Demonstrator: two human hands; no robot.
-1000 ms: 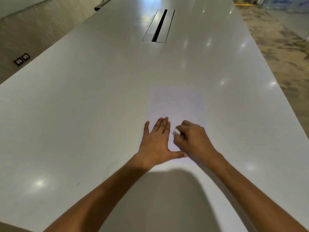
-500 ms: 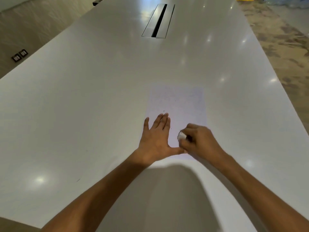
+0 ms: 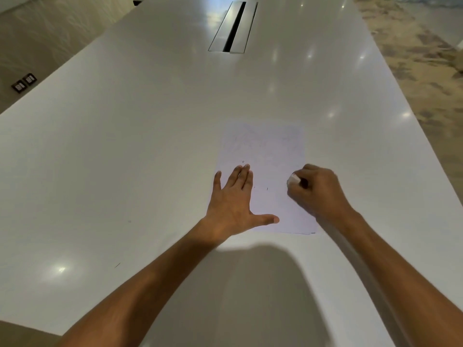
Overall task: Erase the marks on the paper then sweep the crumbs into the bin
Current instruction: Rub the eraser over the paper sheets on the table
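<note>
A pale sheet of paper with faint marks lies on the white table. My left hand rests flat on the paper's left edge, fingers spread, thumb stretched toward the right. My right hand sits over the paper's right edge, its fingers closed around a small white eraser whose tip pokes out to the left. A few tiny dark crumbs dot the paper near my left fingertips. No bin is in view.
A metal cable slot is set into the table at the far middle. The table's right edge runs beside a patterned floor. Floor sockets show at the left. My shadow falls on the near table.
My right hand with the eraser has moved right, from beside my left fingers to the paper's right edge. My left hand has stayed flat on the paper.
</note>
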